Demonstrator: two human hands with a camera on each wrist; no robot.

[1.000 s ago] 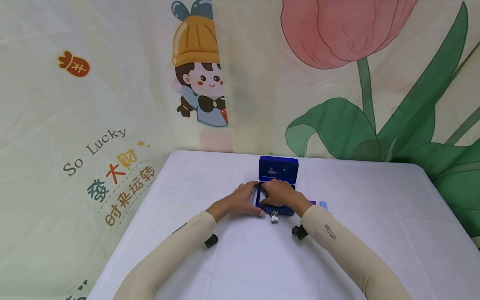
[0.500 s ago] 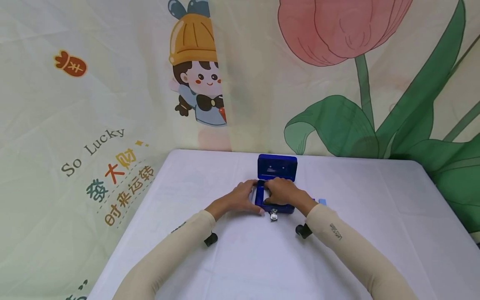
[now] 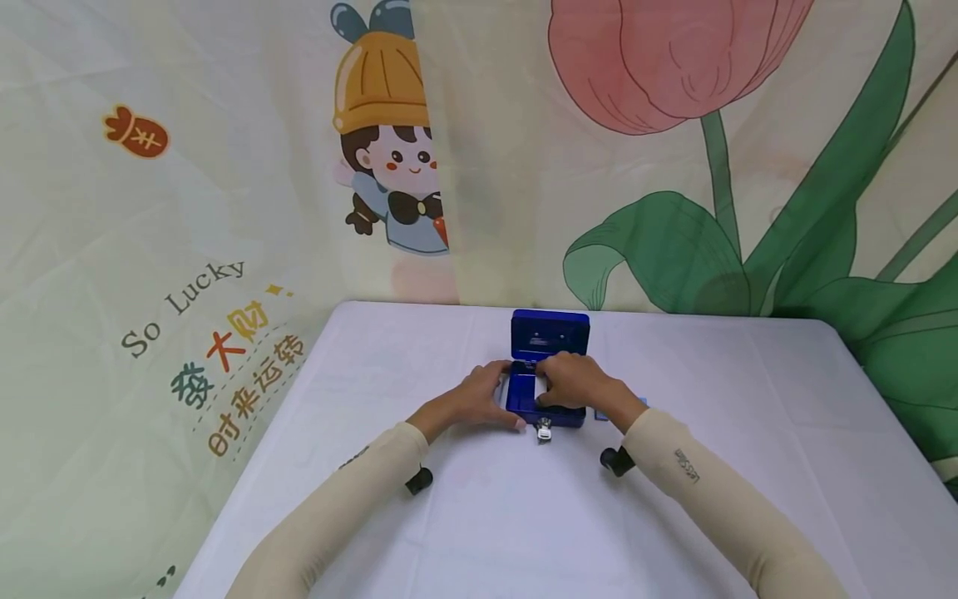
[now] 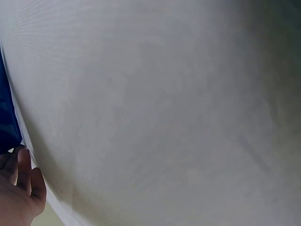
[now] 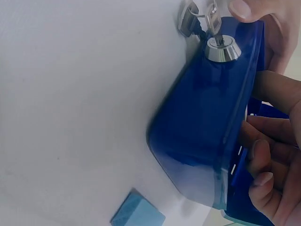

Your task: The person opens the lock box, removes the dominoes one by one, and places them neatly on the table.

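Observation:
A blue metal cash box (image 3: 524, 398) stands with its lid (image 3: 550, 333) raised at the back of the white table. My left hand (image 3: 479, 398) grips its left side, thumb at the front corner and fingers toward the back. Inside the box, my right hand (image 3: 572, 381) pinches a white thing (image 3: 540, 387) between thumb and fingers; I cannot tell what it is, as the hand covers most of it. At the front, a silver lock (image 5: 223, 49) has a key in it and a bunch of keys (image 5: 189, 20) hanging down.
A light blue block (image 5: 138, 212) lies on the table (image 3: 479, 516) right of the box, partly behind my right forearm in the head view. A printed cloth backdrop (image 3: 509, 166) hangs behind the table's far edge.
My right hand has shifted right inside the box, the white thing moving with it, so more of the box's left floor shows. The left hand keeps its place on the box.

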